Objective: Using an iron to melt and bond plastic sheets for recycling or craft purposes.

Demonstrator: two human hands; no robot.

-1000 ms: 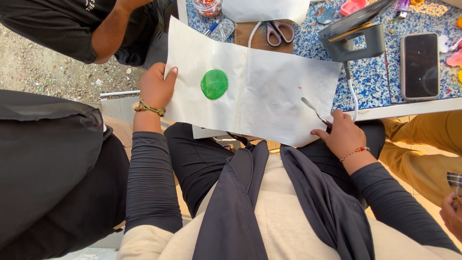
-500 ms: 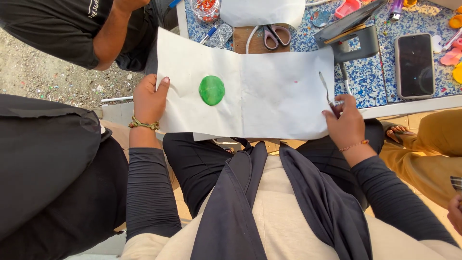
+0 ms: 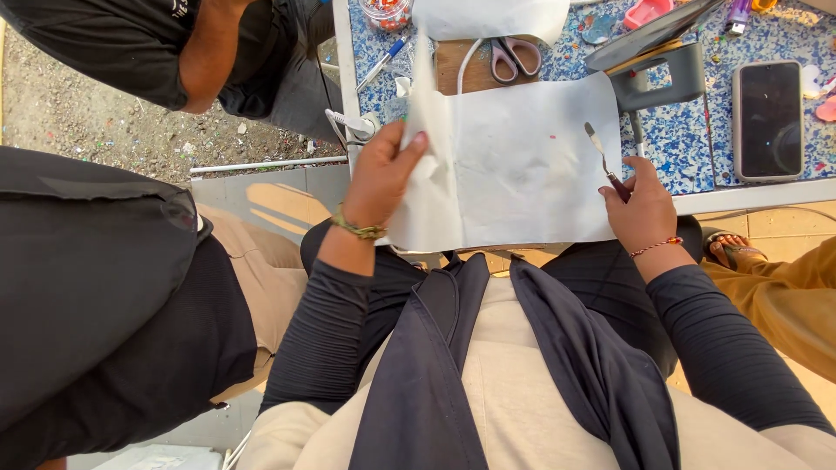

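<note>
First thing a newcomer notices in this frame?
The white sheet at centre, its left side lifted and folded over by the left hand. The right hand pins its right edge while holding a small palette knife. Behind, on the blue speckled table, lie scissors and a dark phone at the right.

Left hand (image 3: 380, 178) folds white paper (image 3: 531, 165); right hand (image 3: 643, 209) grips palette knife (image 3: 607, 164).
</note>
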